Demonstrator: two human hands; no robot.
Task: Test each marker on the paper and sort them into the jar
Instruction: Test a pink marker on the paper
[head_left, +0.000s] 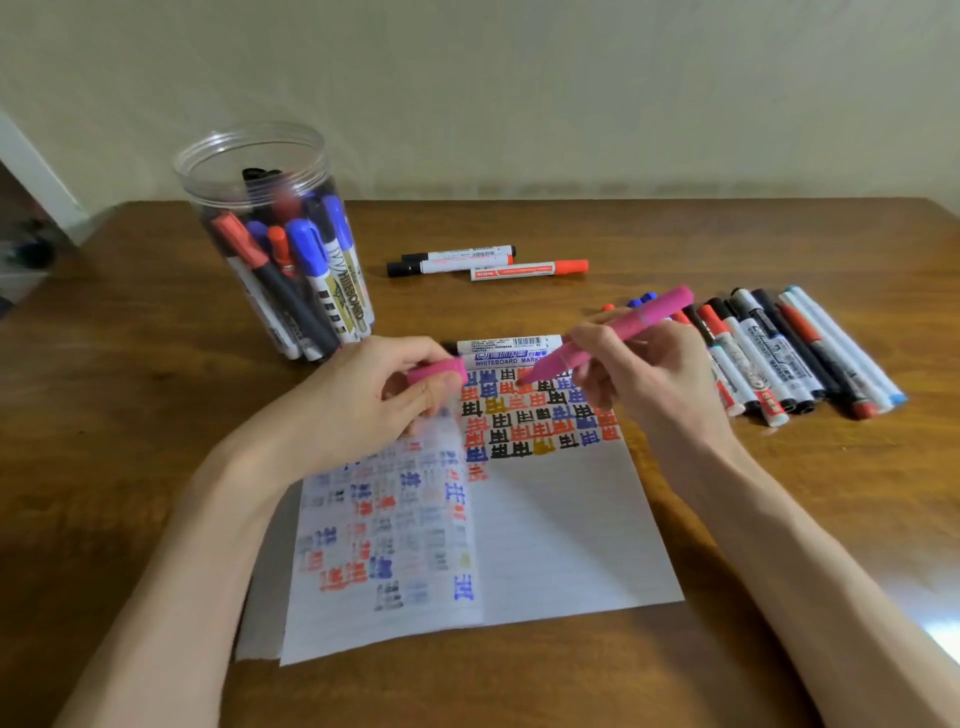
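Gripped pink plastic marker in right hand, tip over scribbled white paper. Pinched pink cap in left hand at nine o'clock.

Jar back-L on table, paper ctr-front, marker row R of paper, three markers behind it.

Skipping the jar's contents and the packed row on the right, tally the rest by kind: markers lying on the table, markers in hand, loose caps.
Markers lying on the table: 5 (far trio; pair at the top edge of the paper)
Markers in hand: 1, the pink marker, uncapped, in the right hand
Loose caps: 1, the pink cap, in the left hand
Total: 7
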